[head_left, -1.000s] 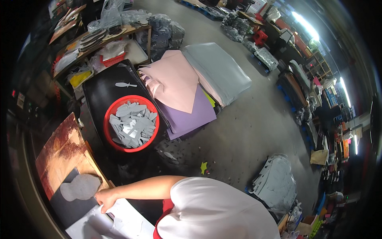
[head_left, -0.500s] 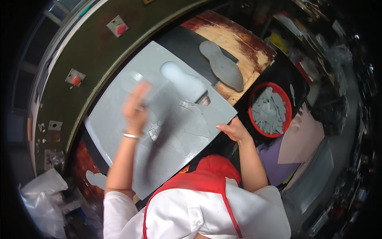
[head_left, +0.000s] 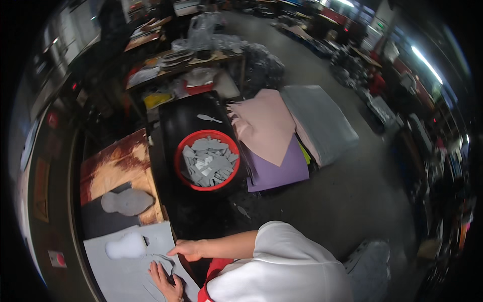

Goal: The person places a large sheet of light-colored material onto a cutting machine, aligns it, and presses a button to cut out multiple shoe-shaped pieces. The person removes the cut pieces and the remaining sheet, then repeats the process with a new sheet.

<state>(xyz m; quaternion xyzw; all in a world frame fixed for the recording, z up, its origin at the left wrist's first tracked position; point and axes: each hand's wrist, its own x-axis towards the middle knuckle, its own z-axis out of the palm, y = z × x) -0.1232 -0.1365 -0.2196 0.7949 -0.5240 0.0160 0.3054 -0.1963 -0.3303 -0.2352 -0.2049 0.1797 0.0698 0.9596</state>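
Observation:
A grey sheet [head_left: 113,274] with a pale sole-shaped area [head_left: 126,245] lies at the lower left. My left hand [head_left: 167,284] rests on it, fingers stretched out, beside a dark gap where cut material is lifted. At the sheet's right edge, my right hand [head_left: 186,249] pinches the sheet material between thumb and fingers. Just beyond the sheet, a grey sole-shaped piece [head_left: 128,202] sits on a dark pad over a worn wooden board [head_left: 113,168].
A red basin [head_left: 234,173] full of grey scraps stands on a black surface [head_left: 171,146], with a small pale knife-shaped thing [head_left: 209,119] behind. Right of it lie pink [head_left: 266,126], purple [head_left: 279,168] and grey sheets [head_left: 322,121]. A green machine panel [head_left: 55,176] runs along the left.
The view has swung to the right. My left hand, raised and blurred before, is now down on the sheet. Cut material near my right hand has lifted, and a dark gap shows.

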